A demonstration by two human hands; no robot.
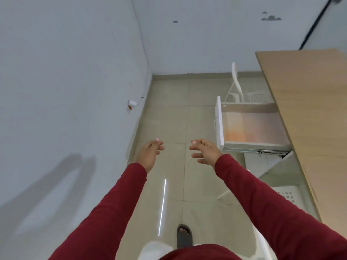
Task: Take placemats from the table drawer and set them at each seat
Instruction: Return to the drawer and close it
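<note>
The white table drawer point(219, 121) is pulled out from the left side of the wooden table point(308, 94). Inside it lies a pale, shiny surface with an orange tint point(251, 126); I cannot tell whether that is a placemat. My left hand point(150, 152) and my right hand point(204, 151) reach forward over the floor, left of the drawer front. Their fingers are loosely curled and neither hand holds anything. My right hand is close to the drawer's near corner without touching it.
A white chair point(237, 81) stands beyond the drawer at the table's far end. Another white chair point(287, 194) is tucked under the table nearer me. A grey wall point(65, 91) runs along the left, with tiled floor point(169, 109) between wall and table.
</note>
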